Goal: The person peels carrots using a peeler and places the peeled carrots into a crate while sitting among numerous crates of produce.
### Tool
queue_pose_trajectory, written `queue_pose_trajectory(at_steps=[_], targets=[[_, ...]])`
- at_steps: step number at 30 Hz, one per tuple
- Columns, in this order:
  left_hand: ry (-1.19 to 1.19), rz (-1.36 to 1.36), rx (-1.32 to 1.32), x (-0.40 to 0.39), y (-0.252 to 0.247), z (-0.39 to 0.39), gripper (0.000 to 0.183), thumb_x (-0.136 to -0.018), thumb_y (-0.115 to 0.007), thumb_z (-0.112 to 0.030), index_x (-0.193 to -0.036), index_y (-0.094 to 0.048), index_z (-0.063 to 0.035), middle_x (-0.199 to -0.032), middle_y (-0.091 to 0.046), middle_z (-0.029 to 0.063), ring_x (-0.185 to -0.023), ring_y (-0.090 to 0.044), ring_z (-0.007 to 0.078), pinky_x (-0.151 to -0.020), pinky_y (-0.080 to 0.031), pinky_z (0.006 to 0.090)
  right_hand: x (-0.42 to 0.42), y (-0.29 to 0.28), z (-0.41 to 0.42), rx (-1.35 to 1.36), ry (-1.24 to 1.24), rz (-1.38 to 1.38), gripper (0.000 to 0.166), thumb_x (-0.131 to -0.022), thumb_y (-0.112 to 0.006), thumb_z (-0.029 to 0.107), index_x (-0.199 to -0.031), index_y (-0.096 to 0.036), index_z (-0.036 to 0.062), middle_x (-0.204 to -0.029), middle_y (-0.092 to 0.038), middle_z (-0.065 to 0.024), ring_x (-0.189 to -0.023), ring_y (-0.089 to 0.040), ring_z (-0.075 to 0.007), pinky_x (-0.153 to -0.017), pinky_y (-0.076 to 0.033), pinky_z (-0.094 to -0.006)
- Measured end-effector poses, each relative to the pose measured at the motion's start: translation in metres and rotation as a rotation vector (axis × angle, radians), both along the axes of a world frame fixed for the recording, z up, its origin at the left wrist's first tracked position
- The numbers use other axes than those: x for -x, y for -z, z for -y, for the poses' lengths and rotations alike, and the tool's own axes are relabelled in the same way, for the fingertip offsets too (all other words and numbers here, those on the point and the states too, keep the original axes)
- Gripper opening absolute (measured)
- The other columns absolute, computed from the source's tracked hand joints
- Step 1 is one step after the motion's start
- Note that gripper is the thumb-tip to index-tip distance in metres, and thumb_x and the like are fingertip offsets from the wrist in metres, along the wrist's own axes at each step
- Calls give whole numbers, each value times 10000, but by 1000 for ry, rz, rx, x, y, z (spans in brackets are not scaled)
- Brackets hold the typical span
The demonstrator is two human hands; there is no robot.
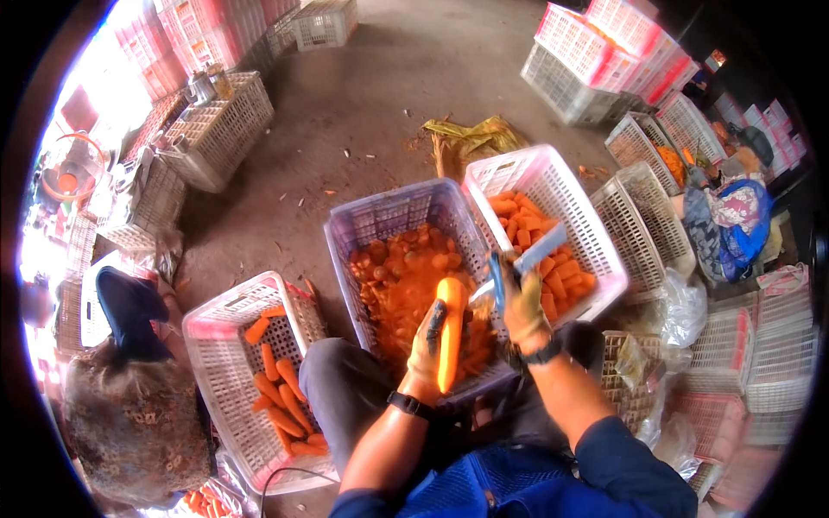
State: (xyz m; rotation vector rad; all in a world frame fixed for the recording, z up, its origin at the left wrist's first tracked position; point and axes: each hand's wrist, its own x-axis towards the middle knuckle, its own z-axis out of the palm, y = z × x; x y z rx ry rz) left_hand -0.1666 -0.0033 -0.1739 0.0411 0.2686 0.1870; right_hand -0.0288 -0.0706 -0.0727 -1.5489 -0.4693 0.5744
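My left hand (424, 353), gloved with dark fingertips, grips a peeled carrot (451, 330) held upright. Just right of it, my gloved right hand (523, 307) is closed on a blurred hand tool (497, 281) with a blue part. A flat pale-blue piece (541, 248) sticks out above that hand; I cannot tell whether it belongs to the same tool. Below both hands stands a purple plastic crate (337, 259) of carrot peelings and end pieces (408, 272). The white crate (583, 220) to its right holds peeled carrots (557, 285).
Left of my knee, a white crate (207, 362) holds whole carrots (285, 395). A person (136, 414) sits at far left, another (732, 220) at right. A yellow sack (479, 136) lies on the floor ahead. Stacked crates (602, 58) and plastic bags (683, 307) stand around.
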Motion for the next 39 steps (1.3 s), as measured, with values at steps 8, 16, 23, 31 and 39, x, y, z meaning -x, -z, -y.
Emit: queue_pose_trajectory(at_steps=[8, 16, 23, 31, 39], targets=[[-224, -203, -489, 0, 16, 7, 357, -953, -578, -210, -1221, -533, 20, -1062, -641, 119, -885, -640, 214, -781, -535, 320, 48, 14, 23, -78, -216, 411, 221, -956, -604, 244, -904, -627, 31, -827, -634, -66, -708, -598, -129, -607, -467, -273], [-103, -194, -558, 8, -27, 5, 449, -1001, -503, -328, -1289, -508, 16, -1098, -604, 60, -916, -569, 126, -804, -475, 247, -10, 13, -39, 17, -134, 339, 554, -915, -521, 612, -693, -570, 106, -513, -512, 15, -422, -522, -97, -361, -413, -239], [-86, -110, -685, 5, -46, 4, 480, -981, -540, -313, -1342, -487, -2, -1078, -609, 46, -870, -580, 111, -716, -486, 226, -34, -10, -26, 6, 8, 199, 473, -910, -606, 487, -825, -653, 24, -632, -599, -18, -472, -535, -79, -411, -450, -235], [-94, -253, -817, -4, -33, 5, 431, -967, -567, -214, -1348, -494, -24, -966, -627, 36, -740, -590, 113, -612, -494, 230, -48, 38, -31, 144, -32, 464, 522, -922, -600, 506, -802, -630, -1, -590, -548, -6, -460, -489, -129, -421, -377, -309], [-82, -213, -701, 4, -56, 4, 408, -961, -570, -278, -1275, -529, -20, -893, -608, 41, -686, -584, 122, -587, -477, 235, -102, 55, -15, 253, 213, 381, 404, -945, -635, 307, -721, -639, -30, -609, -600, -32, -531, -523, -122, -476, -404, -316]])
